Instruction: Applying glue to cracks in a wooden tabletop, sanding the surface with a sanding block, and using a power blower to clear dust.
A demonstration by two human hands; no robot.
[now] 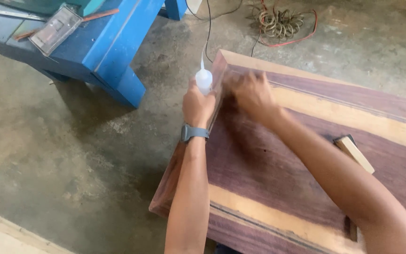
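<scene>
- My left hand (197,106) grips a small white plastic squeeze bottle (204,80), nozzle up, at the far-left corner of the dark purple-and-yellow wooden slab (278,169).
- My right hand (250,94) on slab just beside bottle; blurred, can't tell its grip.
- Pale wooden block (355,153) lies near slab's right side.

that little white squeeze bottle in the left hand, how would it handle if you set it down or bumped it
The squeeze bottle in the left hand looks like thin soft plastic, so it probably gives under a grip and weighs little. It is narrow with a long thin nozzle, so it would likely tip easily if stood on the wooden panel and then roll.
</scene>
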